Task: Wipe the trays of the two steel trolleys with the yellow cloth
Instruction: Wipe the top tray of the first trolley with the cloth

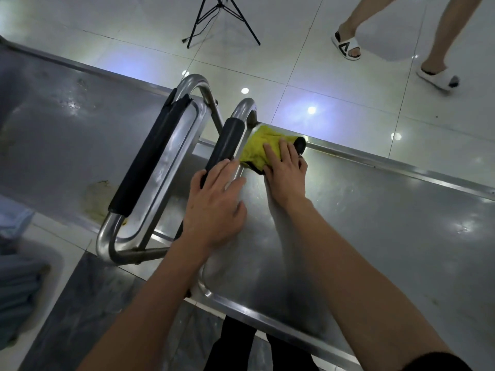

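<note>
Two steel trolleys stand handle to handle. The right trolley's top tray (375, 223) fills the right half of the view; the left trolley's tray (67, 135) lies at the left. The yellow cloth (258, 145) is bunched in the far left corner of the right tray, beside that trolley's black-padded handle (227, 140). My right hand (284, 170) presses on the cloth with its fingers spread flat. My left hand (214, 199) rests over the near part of the same handle, fingers loosely bent across the bar and the tray edge.
The left trolley's handle (150, 159) with torn black padding stands close to the left. A yellowish stain (99, 196) marks the left tray. A person in white slippers (345, 45) walks on the tiled floor beyond. A black tripod (222, 20) stands at the back.
</note>
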